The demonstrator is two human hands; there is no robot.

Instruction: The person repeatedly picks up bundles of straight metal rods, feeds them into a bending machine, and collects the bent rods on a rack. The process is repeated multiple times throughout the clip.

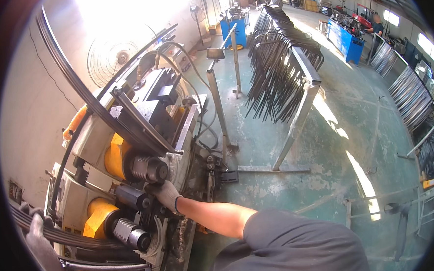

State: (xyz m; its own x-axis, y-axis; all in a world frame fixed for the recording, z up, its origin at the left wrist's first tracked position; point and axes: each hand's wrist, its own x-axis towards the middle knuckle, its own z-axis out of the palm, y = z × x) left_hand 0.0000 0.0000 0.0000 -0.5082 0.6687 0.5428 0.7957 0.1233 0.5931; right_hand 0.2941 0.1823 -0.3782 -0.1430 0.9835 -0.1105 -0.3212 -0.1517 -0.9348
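Along the lower left rim, partly lost in lens shadow, the gloved left hand is closed over a bundle of dark curved bars lying across the machine, while the gloved right hand reaches beneath the upper ridged roller, fingers hidden, grip impossible to tell. Beyond the machine's cluttered right edge, bare green floor lies open around the footed rack of bent rods. Materials: pale knitted gloves, dark grooved metal, yellow-painted collars, scuffed floor coating.
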